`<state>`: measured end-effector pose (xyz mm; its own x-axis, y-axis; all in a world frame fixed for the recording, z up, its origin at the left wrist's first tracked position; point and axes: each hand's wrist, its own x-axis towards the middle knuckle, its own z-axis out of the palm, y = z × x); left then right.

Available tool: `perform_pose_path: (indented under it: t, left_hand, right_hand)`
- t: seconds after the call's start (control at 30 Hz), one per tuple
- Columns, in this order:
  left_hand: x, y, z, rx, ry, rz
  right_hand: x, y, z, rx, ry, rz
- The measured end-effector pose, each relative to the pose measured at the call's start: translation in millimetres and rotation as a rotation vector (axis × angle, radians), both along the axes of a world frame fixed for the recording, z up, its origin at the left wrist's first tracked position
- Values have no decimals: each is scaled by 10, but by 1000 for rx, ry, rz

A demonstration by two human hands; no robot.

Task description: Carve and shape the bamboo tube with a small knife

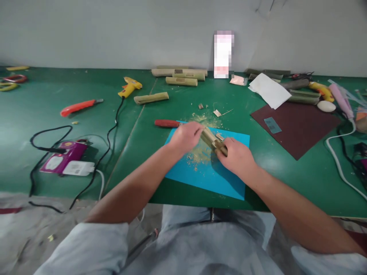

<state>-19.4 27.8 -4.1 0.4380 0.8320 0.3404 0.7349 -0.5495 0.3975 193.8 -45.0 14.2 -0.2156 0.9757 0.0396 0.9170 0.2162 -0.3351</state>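
Both hands closed on one bamboo piece point(211, 139), held tilted above the blue sheet point(218, 175) on the green tabletop point(149, 126). Left hand point(185, 136) grips its upper end, right hand point(236, 156) the lower. Sawdust point(200, 152) scattered beneath. Red-handled tool point(166, 123) lies just beside the sheet.

both forearms extended; left hand point(185, 136), right hand point(237, 156) curled closed.

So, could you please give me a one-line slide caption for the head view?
Left hand and right hand grip a bamboo piece over a sawdust-strewn blue sheet on the green table.
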Motion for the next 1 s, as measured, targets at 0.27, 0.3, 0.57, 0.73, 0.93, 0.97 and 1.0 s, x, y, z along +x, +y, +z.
perform_pose_path:
  t: [0.27,0.3,0.57,0.73,0.93,0.97,1.0]
  left_hand:
    - [-90,45,99,96,-172,84]
    - [-77,28,108,100,-186,67]
    - [10,-60,6,2,-60,51]
    - [104,-172,-35,-26,-12,-142]
    - [103,-110,-27,19,44,-85]
    - [101,-105,-27,11,43,-125]
    - [100,-102,-29,10,38,-140]
  right_hand:
    - [36,12,33,-4,25,-25]
    - [34,14,30,3,32,-9]
    - [20,11,0,33,27,-4]
    - [16,21,-59,52,15,9]
    - [15,30,-63,45,22,-4]
    - [13,31,-60,43,16,-1]
    - [12,30,-58,44,15,2]
